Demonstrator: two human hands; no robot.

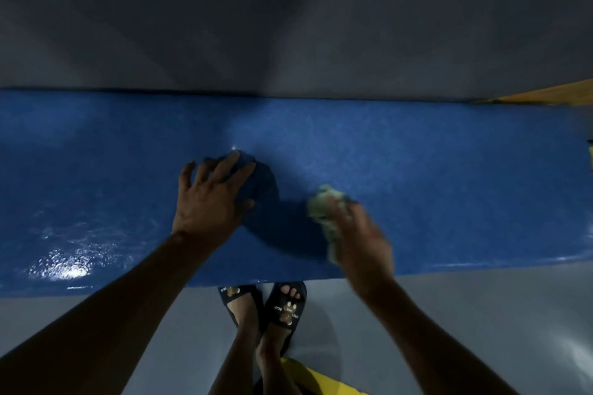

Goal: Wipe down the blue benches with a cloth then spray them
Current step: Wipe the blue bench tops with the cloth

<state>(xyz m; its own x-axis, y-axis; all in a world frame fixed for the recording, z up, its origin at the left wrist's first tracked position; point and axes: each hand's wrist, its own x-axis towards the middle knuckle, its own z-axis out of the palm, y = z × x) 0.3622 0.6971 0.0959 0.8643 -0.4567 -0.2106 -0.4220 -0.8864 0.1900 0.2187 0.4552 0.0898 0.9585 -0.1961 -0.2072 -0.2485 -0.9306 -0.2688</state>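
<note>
Your hands work over the blue counter (417, 154): your left hand (208, 202) rests flat on it, fingers spread and relaxed; your right hand (359, 240), blurred, grasps the pale cloth (324, 205) against the counter's near middle.

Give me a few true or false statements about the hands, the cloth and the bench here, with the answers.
1. The right hand holds a pale cloth against the blue bench. True.
2. The left hand holds a spray bottle. False: it rests flat on the bench, fingers spread, holding nothing.
3. The person stands barefoot. False: dark sandals show below the bench edge.
4. Shiny glare shows on the bench's left part. True.
</note>
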